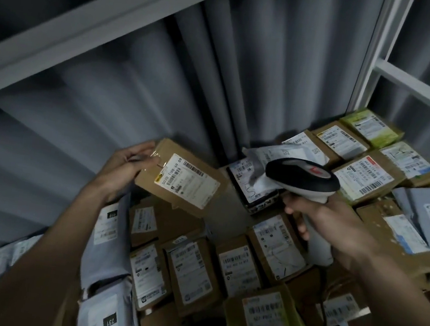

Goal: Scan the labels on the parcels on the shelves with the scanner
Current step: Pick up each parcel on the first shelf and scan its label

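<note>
**2 hands, 1 box up for scanning**

2 bare forearms reach in from the bottom edge. Nearest the camera lie grey bags marked 231 and brown parcels packed side by side on the shelf, white labels facing up.

Above them, the right hand has its fingers curled round the grip of the scanner, holding it firmly. The scanner's black-and-white head sits above the fist and noses left. Whether a finger rests on a trigger cannot be told.

The left hand grips a small brown box by its left end, fingers wrapped over the top edge. The box is lifted clear of the pile and tilted, so its label faces up and toward the scanner. Box and scanner are near each other but apart.

Farther back, more parcels fill the right corner, among them a green one against the white frame. A grey pleated curtain hangs behind the shelf, and a pale shelf beam crosses overhead.

The step in hand looks like presenting this 1 box for its read. No scan beam shows on the label, so the read may not have happened. The next move likely calls for squaring the scanner's nose onto the barcodes along the label's upper edge while keeping the box steady, then setting it back with the rest. Dim light and the label's tilt could spoil a clean read.
</note>
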